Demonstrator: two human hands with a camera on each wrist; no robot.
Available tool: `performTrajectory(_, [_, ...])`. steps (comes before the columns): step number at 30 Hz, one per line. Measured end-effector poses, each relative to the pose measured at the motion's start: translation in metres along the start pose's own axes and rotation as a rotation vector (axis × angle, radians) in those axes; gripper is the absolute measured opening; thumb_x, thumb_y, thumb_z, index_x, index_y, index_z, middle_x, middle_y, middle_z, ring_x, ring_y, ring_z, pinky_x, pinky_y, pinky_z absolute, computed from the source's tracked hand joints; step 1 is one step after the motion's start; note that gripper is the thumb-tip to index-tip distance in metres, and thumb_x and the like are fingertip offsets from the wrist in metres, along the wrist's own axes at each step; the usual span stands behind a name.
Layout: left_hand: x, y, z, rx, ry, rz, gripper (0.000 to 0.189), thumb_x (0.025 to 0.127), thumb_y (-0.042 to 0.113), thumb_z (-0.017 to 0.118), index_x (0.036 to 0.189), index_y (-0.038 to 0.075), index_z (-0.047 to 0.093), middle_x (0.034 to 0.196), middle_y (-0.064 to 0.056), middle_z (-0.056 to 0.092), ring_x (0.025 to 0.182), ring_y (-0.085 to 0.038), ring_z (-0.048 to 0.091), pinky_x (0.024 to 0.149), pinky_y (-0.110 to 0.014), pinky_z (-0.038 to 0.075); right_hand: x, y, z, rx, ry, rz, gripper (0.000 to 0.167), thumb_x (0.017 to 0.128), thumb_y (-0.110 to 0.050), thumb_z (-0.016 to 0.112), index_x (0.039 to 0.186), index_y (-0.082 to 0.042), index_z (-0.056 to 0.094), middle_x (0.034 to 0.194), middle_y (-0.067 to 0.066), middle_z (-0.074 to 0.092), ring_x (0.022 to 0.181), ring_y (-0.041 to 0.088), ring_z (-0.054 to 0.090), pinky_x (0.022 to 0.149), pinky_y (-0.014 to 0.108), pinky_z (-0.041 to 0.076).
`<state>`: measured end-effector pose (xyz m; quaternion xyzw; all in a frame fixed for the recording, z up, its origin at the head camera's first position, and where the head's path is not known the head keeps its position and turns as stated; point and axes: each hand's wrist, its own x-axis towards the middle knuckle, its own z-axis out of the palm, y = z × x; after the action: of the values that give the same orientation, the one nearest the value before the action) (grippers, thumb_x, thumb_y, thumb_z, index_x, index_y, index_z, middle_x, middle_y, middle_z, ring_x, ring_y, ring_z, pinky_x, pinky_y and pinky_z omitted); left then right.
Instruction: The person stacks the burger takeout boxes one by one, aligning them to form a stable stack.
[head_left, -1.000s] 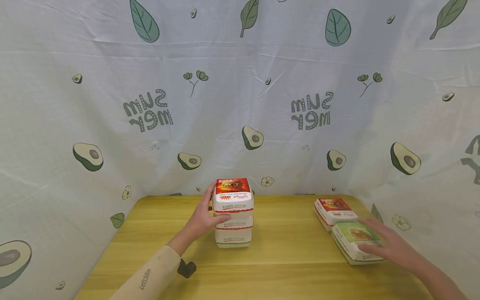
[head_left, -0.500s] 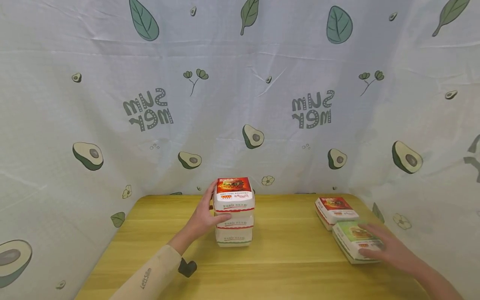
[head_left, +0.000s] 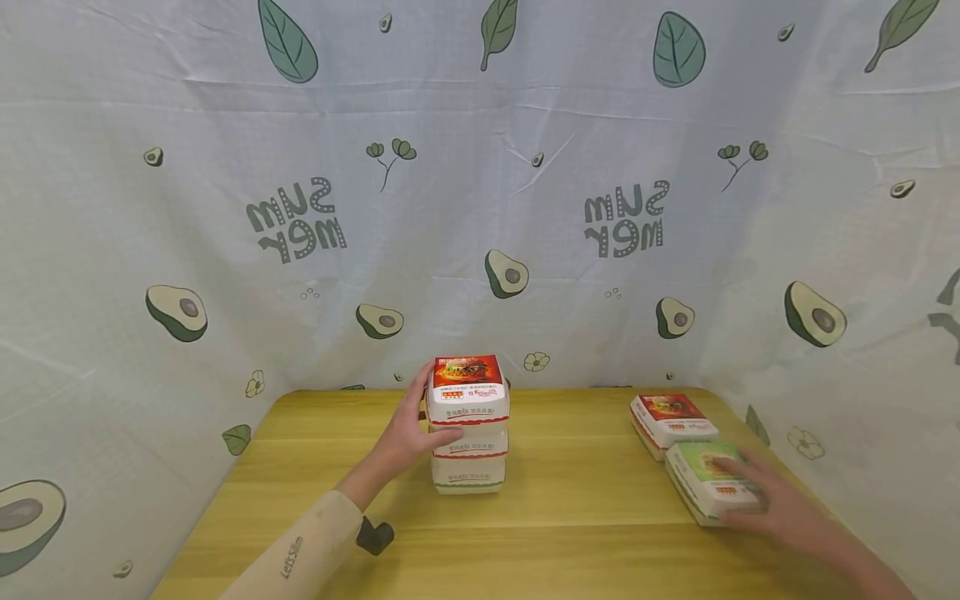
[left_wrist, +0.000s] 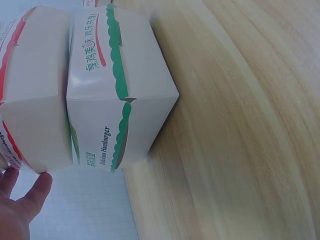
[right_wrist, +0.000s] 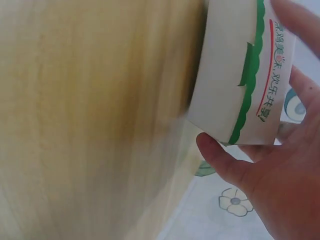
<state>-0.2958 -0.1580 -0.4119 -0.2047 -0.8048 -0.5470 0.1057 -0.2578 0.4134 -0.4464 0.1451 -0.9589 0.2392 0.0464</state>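
Note:
Three burger boxes stand stacked mid-table, the red-topped burger box (head_left: pixel 467 387) uppermost. My left hand (head_left: pixel 405 429) grips that top box from its left, thumb across the front near the seam with the box below. In the left wrist view the bottom box (left_wrist: pixel 95 80) has a green scalloped edge and the box above it (left_wrist: pixel 40 65) a red one. At the right, my right hand (head_left: pixel 776 504) spans a green-topped burger box (head_left: pixel 701 462), thumb at the front and fingers over its right side. In the right wrist view, fingertips (right_wrist: pixel 205 142) meet its lower corner (right_wrist: pixel 215 110).
Another red-topped burger box (head_left: pixel 671 425) sits directly behind the green-topped one. The wooden table (head_left: pixel 570 533) is bounded by a printed cloth (head_left: pixel 450 208) at the back and sides. A dark heart-shaped patch (head_left: pixel 375 536) shows beside the left sleeve (head_left: pixel 307 542).
My right hand has moved slightly down and toward me around the green-topped burger box, its fingers lower on it. My left hand and the stack have stayed in place.

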Motion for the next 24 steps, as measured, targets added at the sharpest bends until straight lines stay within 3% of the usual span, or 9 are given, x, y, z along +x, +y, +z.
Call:
performTrajectory(8, [0.0,0.0,0.0,0.003,0.003,0.014,0.108,0.08,0.037,0.085,0.159,0.043,0.011,0.153,0.005,0.038,0.132,-0.021,0.045,0.098,-0.046,0.047,-0.003,0.008,0.003,0.012,0.018,-0.033,0.084,0.081,-0.031,0.083,0.152,-0.011,0.042,0.153,0.043,0.015,0.126,0.072,0.026,0.087,0.078,0.031])
performTrajectory(17, [-0.001,0.003,0.001,-0.013,-0.001,-0.016,0.108,0.08,0.033,0.086,0.157,0.046,0.012,0.154,0.005,0.037,0.132,-0.021,0.046,0.1,-0.048,0.046,-0.007,0.011,0.003,-0.004,0.031,-0.036,0.085,0.081,-0.03,0.083,0.153,-0.017,0.042,0.153,0.044,0.019,0.125,0.072,0.029,0.088,0.077,0.033])
performTrajectory(24, [-0.002,0.004,0.002,-0.031,0.002,-0.017,0.109,0.08,0.025,0.085,0.161,0.036,0.012,0.156,-0.001,0.036,0.132,-0.024,0.045,0.098,-0.048,0.046,-0.012,0.008,0.003,0.006,0.071,-0.051,0.081,0.08,-0.026,0.084,0.152,-0.02,0.045,0.151,0.044,0.022,0.124,0.071,0.033,0.087,0.074,0.033])
